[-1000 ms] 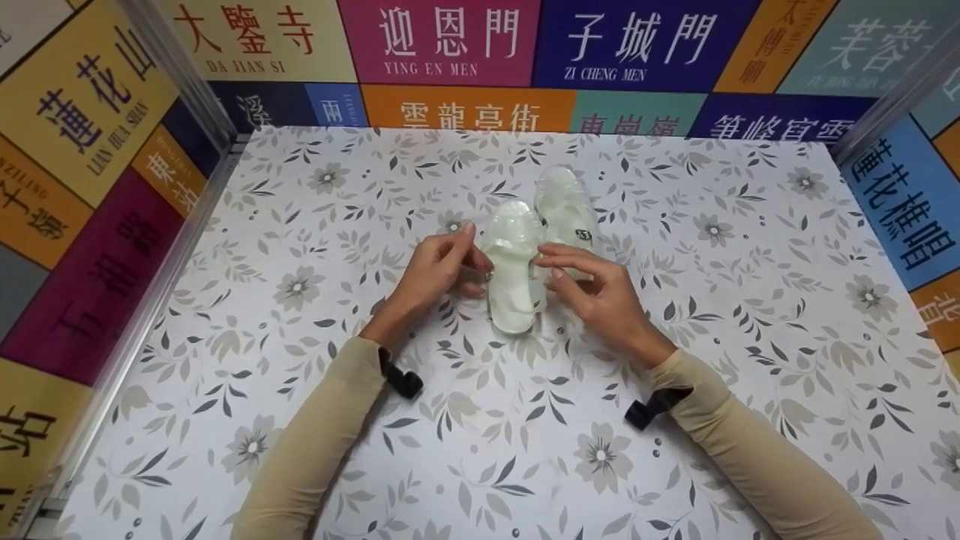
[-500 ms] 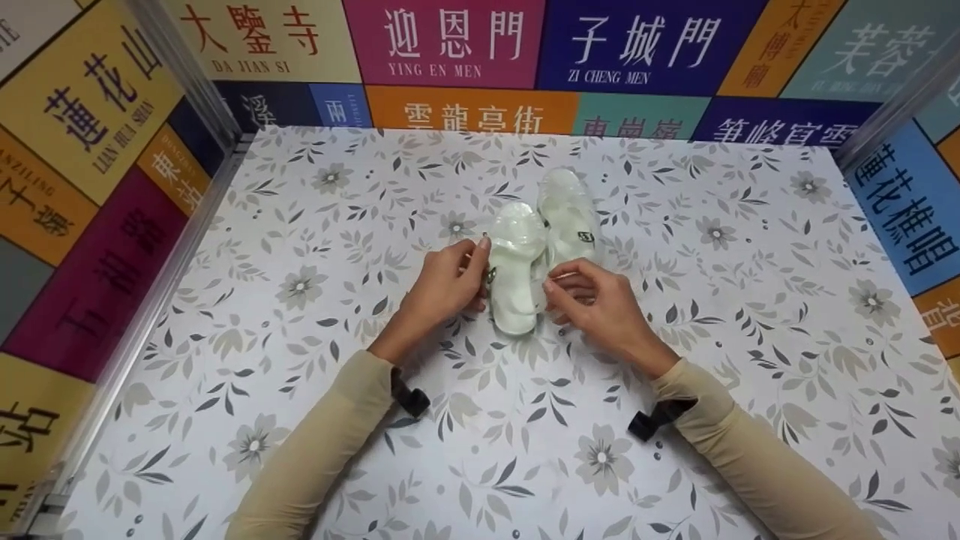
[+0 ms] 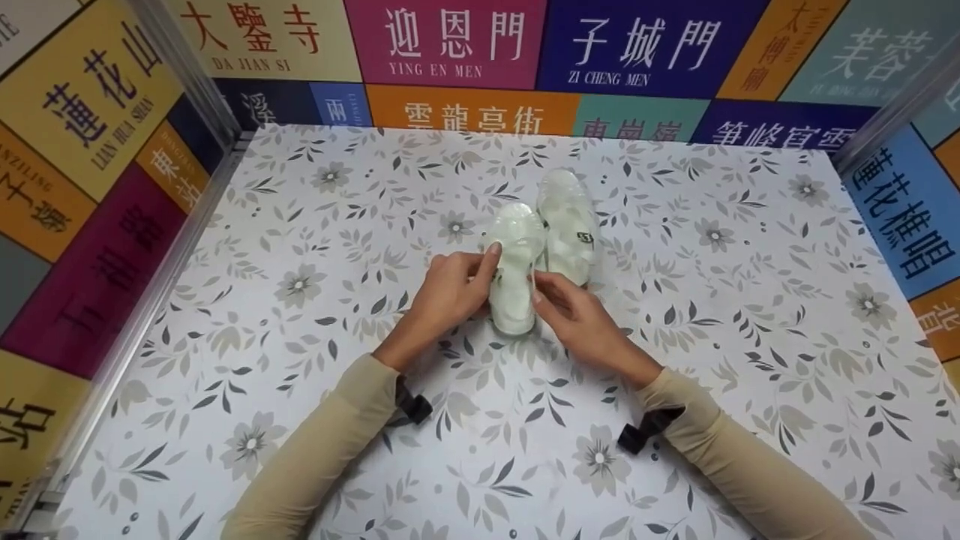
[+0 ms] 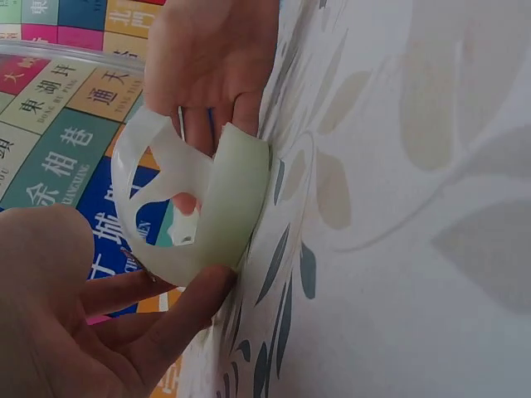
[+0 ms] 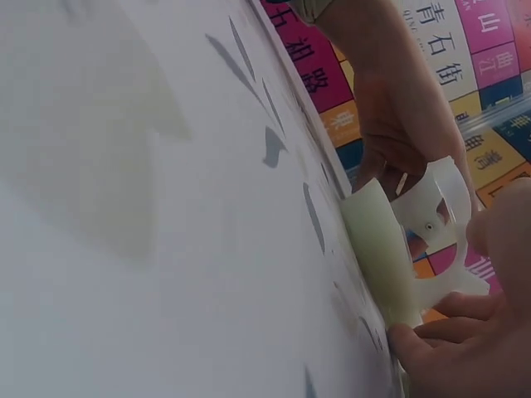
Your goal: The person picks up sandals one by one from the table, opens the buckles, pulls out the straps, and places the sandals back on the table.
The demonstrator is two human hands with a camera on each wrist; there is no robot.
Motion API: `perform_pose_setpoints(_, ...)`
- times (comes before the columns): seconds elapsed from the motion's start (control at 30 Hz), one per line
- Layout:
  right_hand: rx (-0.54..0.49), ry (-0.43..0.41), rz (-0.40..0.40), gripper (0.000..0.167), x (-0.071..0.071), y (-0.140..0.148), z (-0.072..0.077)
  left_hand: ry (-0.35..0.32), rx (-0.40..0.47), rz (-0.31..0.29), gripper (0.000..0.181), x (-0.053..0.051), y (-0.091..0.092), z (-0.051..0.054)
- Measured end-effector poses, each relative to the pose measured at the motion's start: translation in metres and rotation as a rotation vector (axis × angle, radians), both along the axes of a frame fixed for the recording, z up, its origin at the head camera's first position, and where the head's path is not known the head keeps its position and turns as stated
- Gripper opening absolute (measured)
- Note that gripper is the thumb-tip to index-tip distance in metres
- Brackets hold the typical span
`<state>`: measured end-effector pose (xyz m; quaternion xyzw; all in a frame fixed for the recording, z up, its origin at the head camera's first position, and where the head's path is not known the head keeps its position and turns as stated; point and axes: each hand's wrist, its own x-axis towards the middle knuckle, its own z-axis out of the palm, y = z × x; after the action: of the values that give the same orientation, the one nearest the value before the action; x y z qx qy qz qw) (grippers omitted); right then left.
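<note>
A translucent pale-green sandal [image 3: 517, 225] lies on the patterned table, heel towards the person. My left hand [image 3: 451, 291] holds its left side. My right hand [image 3: 581, 319] pinches its right side near the strap. From the left wrist, the sandal's heel end [image 4: 232, 199] faces the camera, with cut-out straps above the sole and fingers at both sides. The right wrist view shows the sole's edge [image 5: 377, 240] close to the tabletop. A matching sandal [image 3: 564, 199], with a small dark mark on its strap, lies just behind to the right, partly hidden by the right hand.
The white tabletop [image 3: 300, 420] bears a grey leaf and flower print. Panels with coloured Chinese lettering [image 3: 450, 37] stand behind it and at both sides. Each wrist wears a black strap mount [image 3: 412, 405].
Both hands have come in closer on the nearer sandal. The right hand has shifted down its side and now pinches it; the left has moved slightly right. Both sandals stay nearly in place.
</note>
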<state>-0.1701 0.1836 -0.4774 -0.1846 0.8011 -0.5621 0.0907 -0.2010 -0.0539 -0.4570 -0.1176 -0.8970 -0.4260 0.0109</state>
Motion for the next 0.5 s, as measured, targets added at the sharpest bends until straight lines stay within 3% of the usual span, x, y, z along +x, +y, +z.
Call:
perform_pose_setpoints(0.3, -0.165, -0.033, 0.015, 0.047, 0.001, -0.008, -0.006, 0.004, 0.023, 0.039, 0.061, 0.0, 0.001, 0.002)
perform_pose_setpoints(0.5, -0.195, -0.005, -0.016, 0.05, -0.005, -0.019, -0.007, 0.028, 0.024, 0.079, 0.062, -0.004, -0.002, 0.003)
